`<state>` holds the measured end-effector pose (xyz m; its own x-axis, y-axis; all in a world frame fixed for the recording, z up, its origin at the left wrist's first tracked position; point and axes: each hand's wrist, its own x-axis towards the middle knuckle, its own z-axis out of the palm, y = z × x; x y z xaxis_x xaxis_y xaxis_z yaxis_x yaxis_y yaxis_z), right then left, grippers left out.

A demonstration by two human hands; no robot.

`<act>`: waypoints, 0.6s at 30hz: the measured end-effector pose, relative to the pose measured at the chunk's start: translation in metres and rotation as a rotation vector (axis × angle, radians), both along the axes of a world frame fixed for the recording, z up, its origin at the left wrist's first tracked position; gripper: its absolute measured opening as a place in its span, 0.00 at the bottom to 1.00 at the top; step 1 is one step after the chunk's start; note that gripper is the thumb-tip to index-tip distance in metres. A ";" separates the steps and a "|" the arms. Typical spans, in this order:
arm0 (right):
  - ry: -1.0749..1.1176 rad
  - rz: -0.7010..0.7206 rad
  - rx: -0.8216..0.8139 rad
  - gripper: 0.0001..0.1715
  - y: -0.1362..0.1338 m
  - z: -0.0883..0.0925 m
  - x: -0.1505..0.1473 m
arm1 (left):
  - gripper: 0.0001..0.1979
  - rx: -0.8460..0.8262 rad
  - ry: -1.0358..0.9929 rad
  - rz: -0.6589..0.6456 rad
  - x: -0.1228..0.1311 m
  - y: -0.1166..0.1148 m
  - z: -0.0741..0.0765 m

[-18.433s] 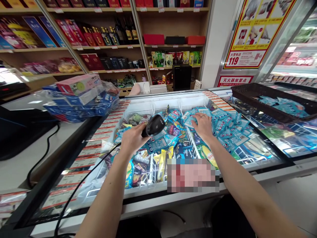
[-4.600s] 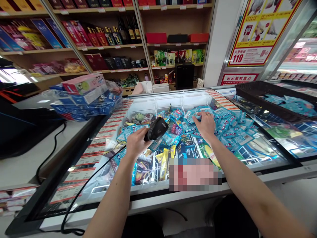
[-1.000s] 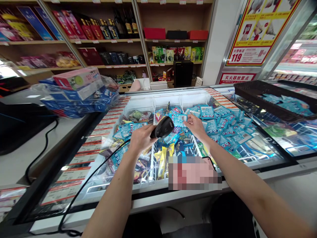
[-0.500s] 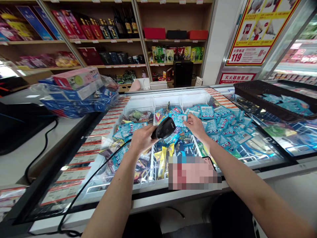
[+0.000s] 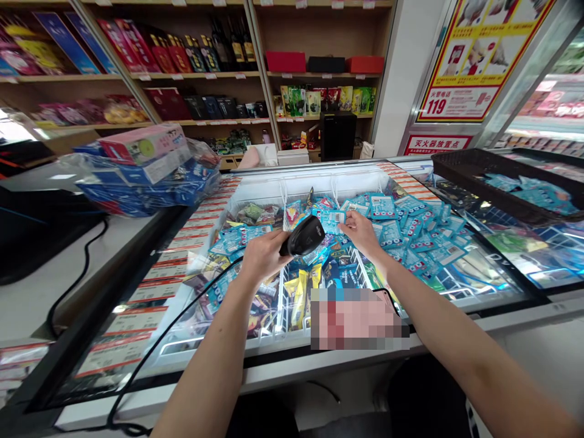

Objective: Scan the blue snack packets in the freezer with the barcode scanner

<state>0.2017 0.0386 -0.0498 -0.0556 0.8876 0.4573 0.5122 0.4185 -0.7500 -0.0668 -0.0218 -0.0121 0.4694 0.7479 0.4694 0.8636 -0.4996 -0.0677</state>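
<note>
Barcode (image 5: 338, 216) on blue packet (image 5: 328, 222) near black scanner (image 5: 305, 236)

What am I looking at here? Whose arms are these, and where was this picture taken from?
No machine here: these are a person's own two bare arms, filmed by a single camera worn on their head, looking forward and down. Below the hands lies a shop chest freezer, full of packets sorted by wire dividers. The left hand holds a black corded barcode scanner. The right hand pinches a light-blue packet with a barcode on it. Behind the freezer stand wooden shelves of boxed and bottled goods.
</note>
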 end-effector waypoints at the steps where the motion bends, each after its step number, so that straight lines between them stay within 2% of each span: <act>1: -0.005 -0.003 0.005 0.12 0.000 0.000 0.000 | 0.15 -0.002 -0.001 -0.001 0.000 0.000 0.000; 13: 0.006 0.006 0.002 0.13 0.000 -0.002 0.000 | 0.16 0.013 -0.007 -0.001 0.000 0.000 0.000; 18: 0.008 0.028 0.033 0.26 -0.009 0.005 -0.002 | 0.15 0.010 -0.008 0.001 -0.001 0.001 -0.001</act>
